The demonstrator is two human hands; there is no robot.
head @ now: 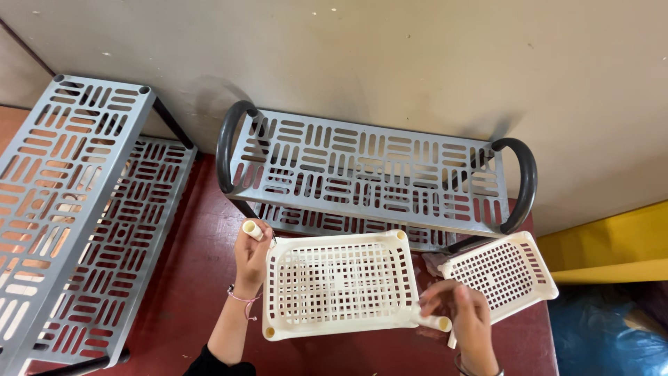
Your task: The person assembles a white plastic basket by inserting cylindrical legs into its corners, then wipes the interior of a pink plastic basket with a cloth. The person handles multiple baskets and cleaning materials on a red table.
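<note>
Dark red floor [195, 278] — two grey slotted racks [369, 174], second cream tray [504, 271] resting on it.

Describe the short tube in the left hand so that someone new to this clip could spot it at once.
Start at the grey slotted rack with dark looped handles against the wall. In front of it lies a cream perforated tray; the left hand is at that tray's far left corner. The cream tube sticks up from this hand, while the right hand holds a similar tube lying sideways.
</note>
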